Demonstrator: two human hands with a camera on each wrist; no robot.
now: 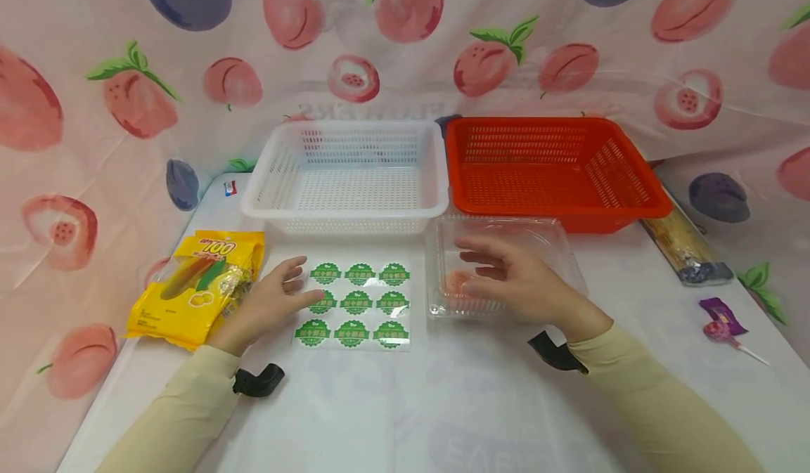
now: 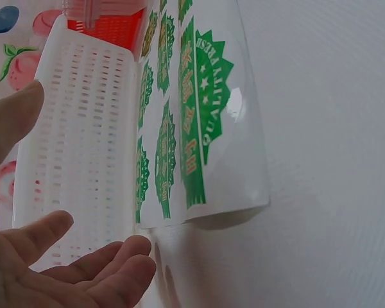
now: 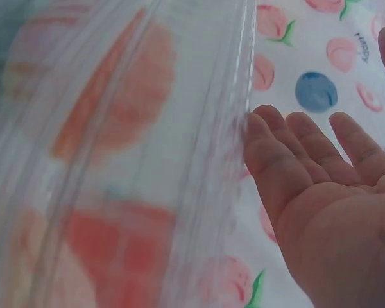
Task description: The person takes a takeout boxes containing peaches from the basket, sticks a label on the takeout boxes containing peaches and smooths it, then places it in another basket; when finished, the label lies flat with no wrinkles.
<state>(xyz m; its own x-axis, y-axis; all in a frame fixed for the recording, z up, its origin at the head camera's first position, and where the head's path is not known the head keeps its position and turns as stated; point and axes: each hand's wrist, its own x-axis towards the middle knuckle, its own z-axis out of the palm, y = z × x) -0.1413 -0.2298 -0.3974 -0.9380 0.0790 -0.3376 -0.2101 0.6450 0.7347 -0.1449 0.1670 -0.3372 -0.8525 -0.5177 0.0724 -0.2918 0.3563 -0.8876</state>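
Holds nothing in left grip (image 1: pixel 268 303) or right grip (image 1: pixel 530 284), with fingers apart on both; has sticker sheet (image 1: pixel 356 302) on desk (image 1: pixel 354 417), just beside the nearer left; has clear box (image 1: pixel 443 262) beneath the right.

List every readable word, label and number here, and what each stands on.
"100": yellow plastic packet; smaller print unreadable.
"QUALITY FRESH": round green serrated sticker on a glossy rectangular sheet; its Chinese characters too distorted to read surely.
"FLOWERS", mirrored, faint: pink fruit-printed fabric backdrop.
"HAPPY": white-ground fruit-printed fabric, right wrist view.
Small red, white and blue wrapper: too small.
White table surface: faint letters, too blurred.
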